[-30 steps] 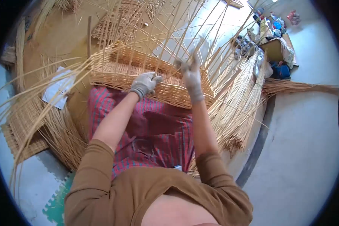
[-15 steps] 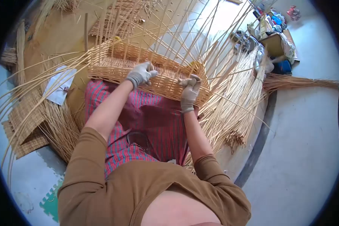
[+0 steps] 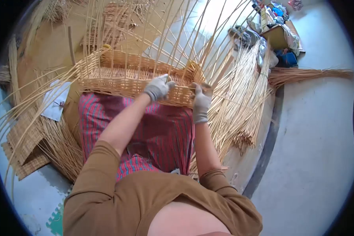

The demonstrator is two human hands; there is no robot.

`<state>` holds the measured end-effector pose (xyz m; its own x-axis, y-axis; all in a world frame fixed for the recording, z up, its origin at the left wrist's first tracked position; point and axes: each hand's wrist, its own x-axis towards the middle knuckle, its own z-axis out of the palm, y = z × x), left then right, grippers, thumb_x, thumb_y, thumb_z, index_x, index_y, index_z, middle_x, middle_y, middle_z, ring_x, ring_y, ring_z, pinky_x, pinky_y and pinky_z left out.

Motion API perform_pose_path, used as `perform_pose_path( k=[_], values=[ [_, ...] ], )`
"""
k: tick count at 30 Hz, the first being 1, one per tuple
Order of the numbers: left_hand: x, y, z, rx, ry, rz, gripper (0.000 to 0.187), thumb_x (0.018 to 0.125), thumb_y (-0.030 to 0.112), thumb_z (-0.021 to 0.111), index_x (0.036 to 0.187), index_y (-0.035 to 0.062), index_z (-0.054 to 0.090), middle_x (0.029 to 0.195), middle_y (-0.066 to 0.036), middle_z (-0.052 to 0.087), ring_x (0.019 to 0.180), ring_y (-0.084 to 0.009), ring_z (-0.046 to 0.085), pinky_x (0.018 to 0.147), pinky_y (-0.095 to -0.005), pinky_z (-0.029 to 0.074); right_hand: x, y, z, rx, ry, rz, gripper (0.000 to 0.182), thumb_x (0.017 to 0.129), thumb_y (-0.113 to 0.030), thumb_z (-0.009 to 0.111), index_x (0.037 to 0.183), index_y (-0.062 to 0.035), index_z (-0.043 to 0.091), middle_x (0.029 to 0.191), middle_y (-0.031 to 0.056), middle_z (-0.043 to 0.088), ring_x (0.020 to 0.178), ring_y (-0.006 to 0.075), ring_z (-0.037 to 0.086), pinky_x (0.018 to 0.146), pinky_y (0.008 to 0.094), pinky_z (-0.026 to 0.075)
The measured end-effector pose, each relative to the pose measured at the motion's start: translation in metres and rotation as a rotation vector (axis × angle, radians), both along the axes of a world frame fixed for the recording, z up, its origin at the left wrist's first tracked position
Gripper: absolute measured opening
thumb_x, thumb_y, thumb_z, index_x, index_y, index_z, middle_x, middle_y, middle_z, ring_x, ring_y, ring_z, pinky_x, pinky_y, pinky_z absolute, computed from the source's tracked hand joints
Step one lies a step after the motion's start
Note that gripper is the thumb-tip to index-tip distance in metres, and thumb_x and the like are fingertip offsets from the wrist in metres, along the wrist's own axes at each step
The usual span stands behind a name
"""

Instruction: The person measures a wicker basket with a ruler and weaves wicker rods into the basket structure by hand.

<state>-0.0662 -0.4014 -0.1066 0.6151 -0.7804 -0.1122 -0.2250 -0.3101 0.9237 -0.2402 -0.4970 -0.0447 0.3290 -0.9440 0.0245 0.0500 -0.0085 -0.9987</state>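
A long, low wicker basket (image 3: 118,87) lies across my knees, with tall upright stakes rising from its walls and loose canes fanning out at its left end. My gloved left hand (image 3: 159,88) is closed on the near rim, right of the middle. At the near right corner my gloved right hand (image 3: 201,101) grips the wall, thumb up. Whether either hand also pinches a single weaving strand is too small to make out. A striped red cloth (image 3: 161,133) covers my lap beneath the basket.
Bundles of pale canes (image 3: 240,106) lie to the right, and a reddish bundle (image 3: 310,74) beyond them. On the left are a white sheet (image 3: 56,100), more canes (image 3: 59,137) and woven mats (image 3: 27,133). A cluttered bench (image 3: 281,37) stands far right.
My left hand has moved right along the rim, closer to my right hand. The basket sits further left in view and more level; the whole view has shifted somewhat.
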Motion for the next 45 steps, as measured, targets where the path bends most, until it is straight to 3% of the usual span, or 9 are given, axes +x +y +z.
perform_pose_path(
  k=[6,12,16,22,27,28,34,40,45],
  values=[
    [-0.010,0.003,0.046,0.268,-0.064,0.012,0.048,0.097,0.056,0.056,0.111,0.0113,0.067,0.105,-0.020,0.071,0.098,-0.0411,0.067,0.088,-0.0483,0.050,0.121,-0.049,0.061,-1.352,0.742,0.019,0.043,0.100,-0.004,0.056,0.141,-0.0095,0.046,0.112,0.0154,0.069,0.093,0.0197,0.069,0.076,0.0326,0.059],
    [-0.022,0.013,0.054,0.197,-0.138,0.135,0.043,0.091,0.037,0.073,0.125,0.0145,0.061,0.093,-0.010,0.071,0.078,-0.0291,0.067,0.073,-0.0398,0.054,-0.067,-0.037,0.003,0.165,-0.119,-0.002,0.016,0.103,-0.013,0.059,0.119,-0.0142,0.060,0.097,0.0074,0.075,0.089,0.0187,0.072,0.061,0.0259,0.053],
    [-0.060,0.007,0.087,-0.203,-0.619,-0.075,0.072,0.085,0.024,0.076,0.149,0.0243,0.043,0.127,-0.016,0.061,0.088,-0.0330,0.071,0.077,-0.0436,0.058,-0.087,-0.046,0.044,0.002,0.121,-0.164,0.022,0.097,-0.011,0.068,0.116,-0.0090,0.057,0.101,0.0049,0.072,0.093,0.0131,0.071,0.056,0.0219,0.050],
    [-0.120,-0.039,0.073,0.424,-0.508,-0.288,0.082,0.096,0.008,0.055,0.159,0.0456,0.017,0.136,-0.018,0.050,0.071,-0.0334,0.071,0.060,-0.0446,0.060,0.008,-0.091,0.115,-1.190,0.990,-0.058,0.070,0.092,-0.011,0.067,0.156,-0.0122,0.039,0.143,0.0240,0.056,0.146,0.0363,0.039,0.119,0.0434,0.032],
    [-0.123,-0.050,0.070,0.455,-0.622,-0.329,0.065,0.101,0.006,0.041,0.153,0.0459,0.036,0.119,-0.016,0.051,0.073,-0.0325,0.072,0.061,-0.0466,0.060,-0.049,-0.070,0.022,-0.965,1.373,-0.133,0.050,0.095,-0.016,0.061,0.145,-0.0117,0.053,0.069,0.0089,0.067,0.063,0.0259,0.062,0.059,0.0358,0.052],
    [-0.122,-0.050,0.063,0.446,-0.629,-0.325,0.065,0.101,0.006,0.041,0.153,0.0459,0.036,0.119,-0.016,0.051,0.073,-0.0325,0.072,0.061,-0.0466,0.060,-0.078,-0.091,-0.021,-1.341,0.809,-0.121,0.038,0.094,-0.018,0.061,0.131,-0.0142,0.062,0.069,0.0103,0.067,0.061,0.0290,0.064,0.062,0.0401,0.052],
    [-0.066,0.085,0.075,-0.296,-0.424,-0.323,0.062,0.090,0.014,0.072,0.147,0.0310,0.050,0.150,-0.013,0.048,0.107,-0.0331,0.069,0.087,-0.0410,0.058,-0.089,-0.156,-0.073,-1.119,1.130,-0.326,0.026,0.092,-0.029,0.059,0.109,-0.0133,0.071,0.066,0.0138,0.063,0.057,0.0334,0.059,0.056,0.0484,0.047],
    [0.066,0.316,0.057,-0.187,0.125,0.812,0.015,0.097,0.014,0.067,0.110,0.0067,0.069,0.088,-0.007,0.071,0.080,-0.0164,0.068,0.068,-0.0295,0.055,0.011,-0.020,0.016,-0.914,0.447,-0.335,0.026,0.095,-0.007,0.059,0.120,-0.0038,0.065,0.093,0.0099,0.069,0.082,0.0226,0.065,0.072,0.0414,0.052],
    [0.151,0.355,0.027,-0.693,-0.296,0.880,0.012,0.099,0.014,0.068,0.105,0.0032,0.068,0.085,-0.005,0.070,0.062,-0.0086,0.061,0.058,-0.0213,0.052,0.112,0.202,0.001,-0.323,0.047,0.715,0.023,0.093,-0.011,0.062,0.115,-0.0102,0.070,0.109,0.0093,0.071,0.098,0.0249,0.068,0.088,0.0377,0.055]
  ],
)
